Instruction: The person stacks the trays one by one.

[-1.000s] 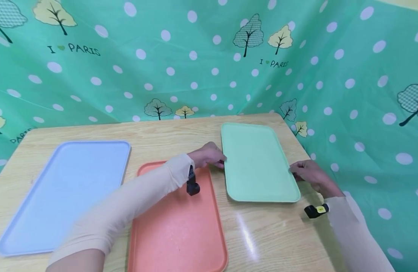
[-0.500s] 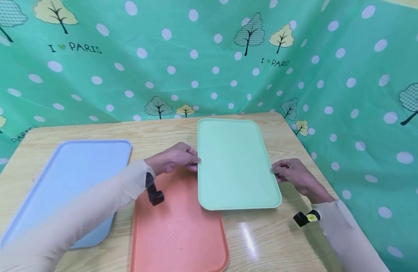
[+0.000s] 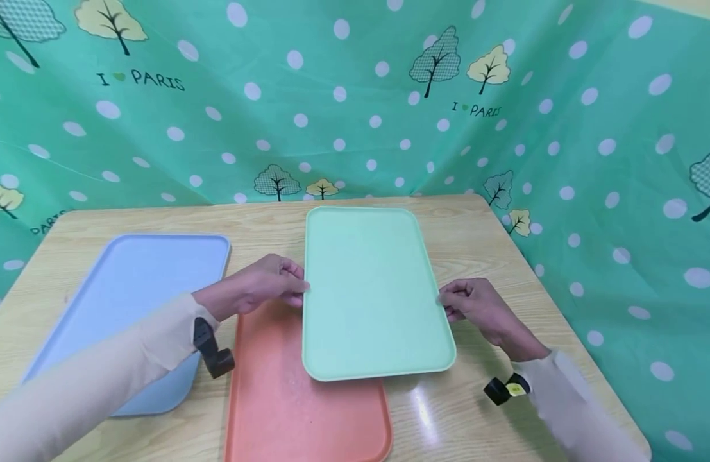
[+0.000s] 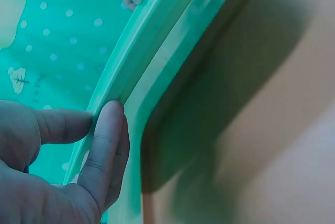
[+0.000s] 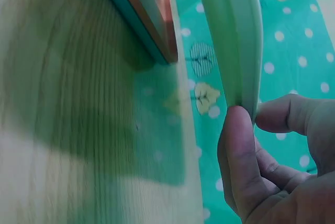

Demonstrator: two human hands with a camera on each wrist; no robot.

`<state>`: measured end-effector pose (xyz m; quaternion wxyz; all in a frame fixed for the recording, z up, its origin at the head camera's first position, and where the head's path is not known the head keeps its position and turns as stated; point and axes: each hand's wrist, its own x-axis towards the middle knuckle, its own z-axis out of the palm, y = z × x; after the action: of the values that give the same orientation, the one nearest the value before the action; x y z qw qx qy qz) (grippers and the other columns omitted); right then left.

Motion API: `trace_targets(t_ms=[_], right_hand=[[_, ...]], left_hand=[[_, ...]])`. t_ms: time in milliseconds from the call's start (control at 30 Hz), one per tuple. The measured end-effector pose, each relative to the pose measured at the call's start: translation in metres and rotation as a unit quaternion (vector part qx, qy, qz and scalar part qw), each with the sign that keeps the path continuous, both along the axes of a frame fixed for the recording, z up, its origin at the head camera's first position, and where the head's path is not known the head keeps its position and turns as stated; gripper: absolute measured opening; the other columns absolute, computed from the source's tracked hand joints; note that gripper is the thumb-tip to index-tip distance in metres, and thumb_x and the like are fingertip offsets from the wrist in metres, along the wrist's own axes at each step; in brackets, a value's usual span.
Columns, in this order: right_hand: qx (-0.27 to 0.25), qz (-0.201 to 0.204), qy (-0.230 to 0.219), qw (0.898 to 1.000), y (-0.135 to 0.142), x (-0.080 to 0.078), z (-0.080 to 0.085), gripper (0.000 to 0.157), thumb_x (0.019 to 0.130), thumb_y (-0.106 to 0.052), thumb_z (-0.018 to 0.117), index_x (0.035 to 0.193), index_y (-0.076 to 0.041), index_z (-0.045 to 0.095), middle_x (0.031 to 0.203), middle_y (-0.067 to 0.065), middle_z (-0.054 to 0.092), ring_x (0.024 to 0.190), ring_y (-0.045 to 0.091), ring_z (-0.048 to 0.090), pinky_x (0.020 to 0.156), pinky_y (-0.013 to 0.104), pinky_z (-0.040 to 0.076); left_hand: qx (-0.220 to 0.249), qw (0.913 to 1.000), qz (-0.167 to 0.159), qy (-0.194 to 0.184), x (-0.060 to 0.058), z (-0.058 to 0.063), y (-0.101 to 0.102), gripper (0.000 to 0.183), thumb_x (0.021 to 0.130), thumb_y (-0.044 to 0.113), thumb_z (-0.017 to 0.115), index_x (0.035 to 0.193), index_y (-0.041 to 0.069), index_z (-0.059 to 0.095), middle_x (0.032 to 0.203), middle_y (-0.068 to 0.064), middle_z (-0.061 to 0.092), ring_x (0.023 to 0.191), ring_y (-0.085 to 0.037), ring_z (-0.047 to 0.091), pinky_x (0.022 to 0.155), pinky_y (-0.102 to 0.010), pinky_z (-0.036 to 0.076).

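Observation:
A light green rectangular tray (image 3: 369, 301) is held up level above the table by both hands. My left hand (image 3: 274, 282) pinches its left edge; the left wrist view shows thumb and fingers on the rim of the green tray (image 4: 131, 51). My right hand (image 3: 476, 308) pinches the opposite edge, with thumb and fingers either side of the rim in the right wrist view. Below it lies an orange-red tray (image 3: 308, 423), its upper right part covered by the green one. A gap shows between the green tray and the orange tray (image 5: 170, 41) in the right wrist view.
A blue tray (image 3: 158, 263) lies on the left of the wooden table (image 3: 458, 231), partly behind my left forearm. Green dotted cloth (image 3: 331, 122) hangs along the back and right sides. A black wrist camera (image 3: 213, 350) sits below the left wrist.
Both hands have carried the green tray leftward and slightly nearer, from the right part of the table to over the orange-red tray. The blue and orange-red trays stay in place.

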<state>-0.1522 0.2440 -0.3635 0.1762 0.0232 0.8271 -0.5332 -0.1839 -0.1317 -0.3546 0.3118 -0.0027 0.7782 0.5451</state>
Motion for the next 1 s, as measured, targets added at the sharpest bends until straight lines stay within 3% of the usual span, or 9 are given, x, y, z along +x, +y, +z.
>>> trace_targets(t_ms=[400,667,1000], right_hand=[[-0.027,0.032,-0.024,0.999,-0.032,0.010,-0.007,0.026,0.090,-0.005,0.059,0.106,0.016,0.060,0.074,0.002,0.067,0.065,0.013,0.064,0.065,0.028,0.059],[-0.039,0.050,-0.030,0.998,-0.049,0.011,-0.014,0.025,0.090,-0.004,0.060,0.106,0.015,0.061,0.073,0.002,0.067,0.064,0.013,0.064,0.063,0.025,0.058],[-0.056,0.075,-0.042,0.995,-0.066,0.022,-0.026,0.021,0.086,-0.004,0.065,0.099,0.013,0.063,0.070,0.001,0.068,0.061,0.012,0.064,0.062,0.027,0.059]], left_hand=[[-0.005,0.9999,0.012,0.004,0.026,-0.008,-0.036,0.026,0.093,0.009,0.064,0.111,-0.007,0.053,0.093,-0.009,0.068,0.078,-0.015,0.072,0.085,-0.031,0.058],[-0.036,0.9992,0.016,0.004,0.041,-0.013,-0.055,0.024,0.093,0.013,0.065,0.108,-0.003,0.054,0.087,-0.005,0.068,0.077,-0.014,0.071,0.086,-0.032,0.055],[-0.015,0.9995,0.026,-0.008,0.066,-0.026,-0.074,0.022,0.093,0.010,0.065,0.106,-0.004,0.053,0.080,-0.003,0.064,0.075,-0.014,0.068,0.077,-0.030,0.057]])
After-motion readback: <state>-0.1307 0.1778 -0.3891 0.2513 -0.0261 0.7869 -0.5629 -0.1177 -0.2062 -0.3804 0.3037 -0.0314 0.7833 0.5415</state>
